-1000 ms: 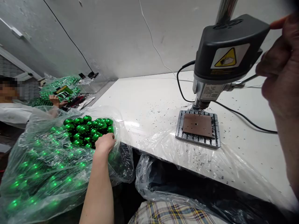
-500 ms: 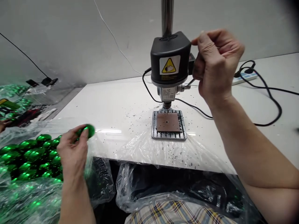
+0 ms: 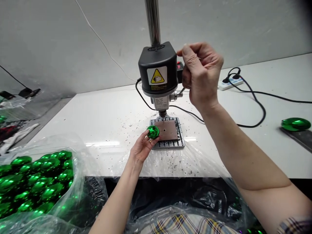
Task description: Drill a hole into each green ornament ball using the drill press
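Pinched in the fingers of my left hand [image 3: 143, 146] is a shiny green bauble [image 3: 153, 132], at the left edge of a brown board [image 3: 170, 135]. That board has a small hole and lies on the slotted metal base [image 3: 179, 143] of a bench drill press [image 3: 158, 68]. Up at the right of its black motor housing, my right hand [image 3: 202, 71] is closed round the feed lever [image 3: 181, 91]; most of the lever is hidden by the fingers. The drill chuck [image 3: 162, 113] hangs above the board, apart from the bauble.
A clear plastic bag [image 3: 78, 165] at left holds many green baubles [image 3: 41, 182]. Another green bauble [image 3: 296, 124] sits on a dark flat object at far right. A power strip [image 3: 230, 83] and black cable [image 3: 263, 113] lie behind my right arm. Dark shavings dot the white table [image 3: 104, 113].
My left hand has carried the green bauble from beside the bag rightward to the board under the drill. My right hand stays on the lever; the view has shifted right.
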`<action>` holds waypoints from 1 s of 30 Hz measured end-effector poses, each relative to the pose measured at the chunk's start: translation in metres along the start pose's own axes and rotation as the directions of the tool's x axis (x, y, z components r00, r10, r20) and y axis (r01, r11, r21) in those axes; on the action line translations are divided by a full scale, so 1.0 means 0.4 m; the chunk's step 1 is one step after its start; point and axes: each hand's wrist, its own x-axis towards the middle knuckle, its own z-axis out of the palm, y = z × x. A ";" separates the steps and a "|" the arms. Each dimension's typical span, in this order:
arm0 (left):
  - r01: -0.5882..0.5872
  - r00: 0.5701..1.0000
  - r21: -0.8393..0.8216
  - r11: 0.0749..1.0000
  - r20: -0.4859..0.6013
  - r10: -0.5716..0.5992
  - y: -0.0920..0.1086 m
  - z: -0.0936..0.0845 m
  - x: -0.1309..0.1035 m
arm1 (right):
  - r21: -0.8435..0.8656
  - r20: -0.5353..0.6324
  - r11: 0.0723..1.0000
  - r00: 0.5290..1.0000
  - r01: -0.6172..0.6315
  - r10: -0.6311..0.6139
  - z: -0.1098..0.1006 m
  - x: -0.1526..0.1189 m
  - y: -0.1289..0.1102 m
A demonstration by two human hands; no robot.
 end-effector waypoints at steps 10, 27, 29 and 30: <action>-0.261 0.952 0.365 0.893 -0.055 0.301 -0.028 -0.015 0.089 | 0.088 0.010 0.996 1.000 0.028 -0.029 0.002 -0.007 -0.005; -0.497 0.863 0.554 0.668 0.236 0.446 -0.053 -0.009 0.179 | 0.154 0.007 0.988 1.000 0.023 -0.024 0.005 -0.001 -0.007; -0.495 0.863 0.597 0.631 0.254 0.436 -0.056 -0.006 0.181 | 0.123 0.004 0.992 1.000 0.022 -0.023 0.005 -0.001 -0.009; -0.496 0.862 0.622 0.606 0.265 0.433 -0.058 -0.003 0.182 | 0.113 0.000 0.993 1.000 0.020 -0.021 0.005 -0.002 -0.009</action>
